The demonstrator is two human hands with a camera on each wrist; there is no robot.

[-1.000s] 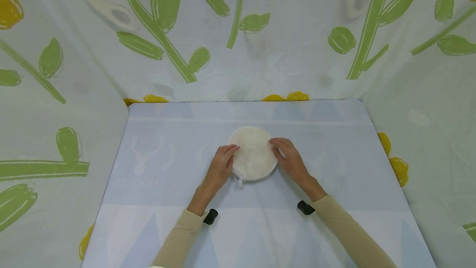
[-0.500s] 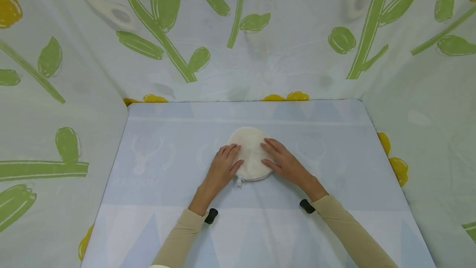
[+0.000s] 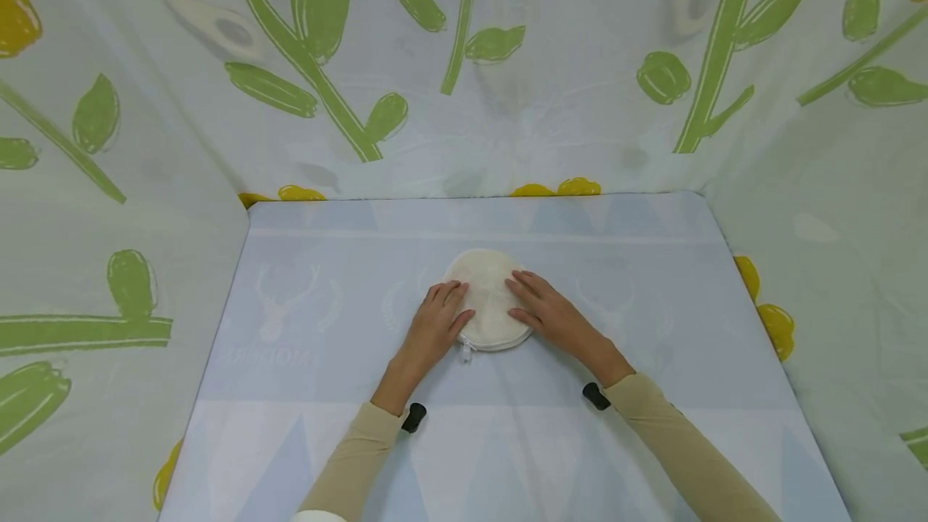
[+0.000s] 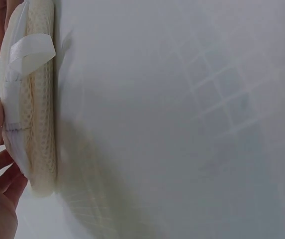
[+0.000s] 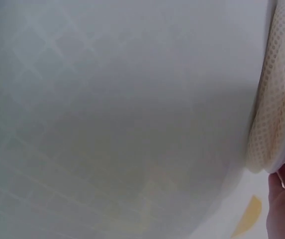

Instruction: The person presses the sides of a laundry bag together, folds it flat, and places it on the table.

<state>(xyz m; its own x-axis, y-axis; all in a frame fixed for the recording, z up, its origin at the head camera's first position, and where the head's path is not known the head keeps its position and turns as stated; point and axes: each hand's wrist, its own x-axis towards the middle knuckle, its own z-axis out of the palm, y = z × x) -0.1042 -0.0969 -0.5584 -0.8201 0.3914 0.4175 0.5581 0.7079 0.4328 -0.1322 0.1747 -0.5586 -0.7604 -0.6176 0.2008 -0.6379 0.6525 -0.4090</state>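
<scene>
A round white mesh laundry bag (image 3: 489, 304) lies flat on the cloth-covered surface, its zip running round the rim. My left hand (image 3: 433, 325) rests on the bag's left side, fingers and thumb spread over the edge. From the right, my right hand (image 3: 554, 312) lies with its fingertips and thumb on the top. A white ribbon tab (image 4: 33, 52) sticks out from the zipped rim in the left wrist view. The right wrist view shows the bag's thick mesh side (image 5: 276, 89) with some fingers (image 5: 276, 186) at its edge.
The pale blue patterned tablecloth (image 3: 304, 441) spreads under everything. Cloth walls (image 3: 551, 103) printed with green stems and yellow flowers enclose the table at the back and both sides. Black wrist cameras (image 3: 415, 417) sit at both sleeve cuffs.
My right hand has moved inward from the bag's right rim onto its top, fingers now spread. My left thumb has come out onto the bag as well. The bag has stayed nearly in place.
</scene>
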